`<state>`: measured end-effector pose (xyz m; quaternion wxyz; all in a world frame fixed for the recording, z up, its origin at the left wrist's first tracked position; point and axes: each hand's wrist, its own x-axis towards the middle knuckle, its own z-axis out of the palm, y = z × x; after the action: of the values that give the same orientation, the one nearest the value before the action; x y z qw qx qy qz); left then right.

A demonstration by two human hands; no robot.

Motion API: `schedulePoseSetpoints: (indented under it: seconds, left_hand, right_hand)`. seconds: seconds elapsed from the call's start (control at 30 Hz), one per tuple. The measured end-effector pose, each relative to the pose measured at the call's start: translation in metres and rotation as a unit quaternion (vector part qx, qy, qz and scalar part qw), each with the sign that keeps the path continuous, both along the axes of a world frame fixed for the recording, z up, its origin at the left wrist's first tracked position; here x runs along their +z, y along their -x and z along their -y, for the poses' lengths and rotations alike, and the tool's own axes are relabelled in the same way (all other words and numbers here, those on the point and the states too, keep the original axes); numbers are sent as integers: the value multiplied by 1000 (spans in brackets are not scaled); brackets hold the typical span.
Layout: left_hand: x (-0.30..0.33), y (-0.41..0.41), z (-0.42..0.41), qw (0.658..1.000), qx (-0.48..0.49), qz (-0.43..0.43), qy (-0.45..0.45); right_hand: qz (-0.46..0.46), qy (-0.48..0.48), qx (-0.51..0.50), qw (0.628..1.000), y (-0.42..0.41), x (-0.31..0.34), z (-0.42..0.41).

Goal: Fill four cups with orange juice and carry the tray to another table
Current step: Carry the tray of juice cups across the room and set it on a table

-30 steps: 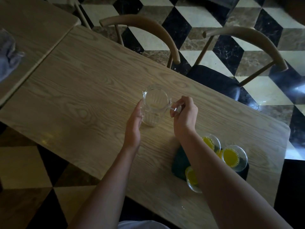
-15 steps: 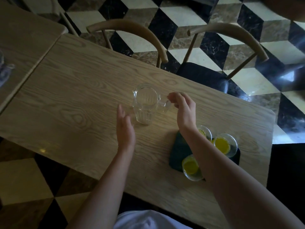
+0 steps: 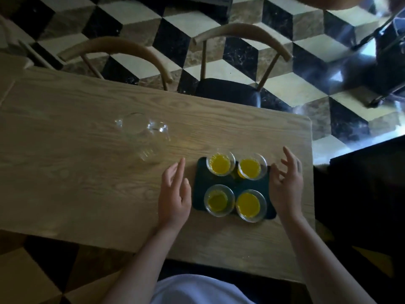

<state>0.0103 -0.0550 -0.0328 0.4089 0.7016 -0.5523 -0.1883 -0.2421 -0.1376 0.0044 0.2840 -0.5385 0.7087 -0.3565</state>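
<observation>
A dark green tray (image 3: 199,185) lies on the wooden table (image 3: 76,172) near its right end. On it stand several clear glass cups with orange juice inside: two at the back (image 3: 220,165) (image 3: 252,168) and two at the front (image 3: 218,200) (image 3: 250,205). My left hand (image 3: 174,191) hovers open just left of the tray. At the tray's right edge my right hand (image 3: 287,185) is open with fingers spread; I cannot tell if it touches the tray. An empty clear glass pitcher (image 3: 142,134) stands on the table to the left, away from both hands.
Two wooden chairs (image 3: 122,51) (image 3: 241,36) stand at the table's far side on a black-and-cream checkered floor. The table's right edge (image 3: 312,172) runs close beside the tray. A second table's corner (image 3: 8,69) shows at far left.
Both hands let go of the empty pitcher and moved right to either side of the tray. The view swung right, so the pitcher now sits at left.
</observation>
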Motion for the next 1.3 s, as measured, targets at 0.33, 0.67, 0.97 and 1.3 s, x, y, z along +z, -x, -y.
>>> schedulePoseSetpoints:
  seconds: [0.33, 0.67, 0.97, 1.3]
  left_hand:
    - [-39, 10, 15, 969, 41, 1, -245]
    - [-52, 20, 31, 939, 20, -85, -334]
    - [-66, 15, 41, 919, 33, -145, -364]
    - [-60, 7, 50, 883, -5, -197, -426]
  right_hand:
    - [23, -209, -2, 978, 71, -67, -40]
    - [0, -241, 15, 970, 80, -91, -35]
    - [53, -259, 34, 964, 89, -99, -27]
    - [103, -284, 62, 951, 102, -93, -27]
